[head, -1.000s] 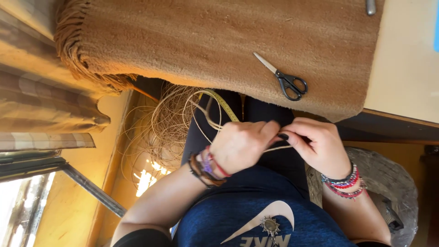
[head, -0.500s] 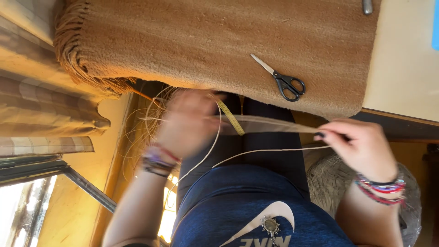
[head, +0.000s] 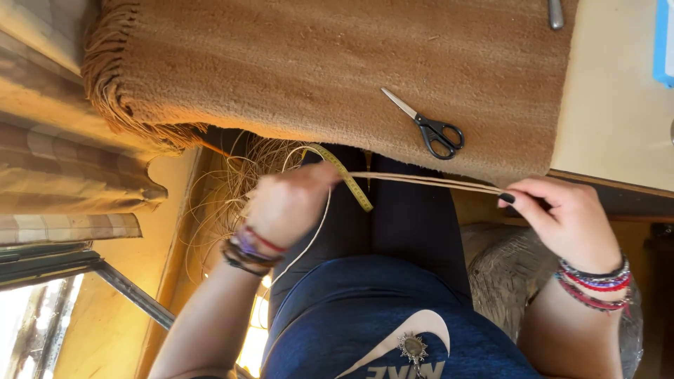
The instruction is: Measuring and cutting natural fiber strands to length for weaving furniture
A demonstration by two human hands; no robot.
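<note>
Straw strands [head: 428,182] look light and springy; I pinch them in my right hand [head: 562,217], my left hand [head: 288,207] closed on the other end below the desk [head: 611,105] edge.

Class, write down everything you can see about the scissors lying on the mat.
The scissors are small, with black looped handles and pale metal blades. They lie flat and closed on the brown woven mat, near its front edge, blades pointing up-left and handles down-right. Nothing else touches them; both hands work pale fibre strands below.

home craft corner | fringed brown rug [head: 316,70] on table | checked curtain [head: 63,189] | scissors [head: 428,126]
</note>
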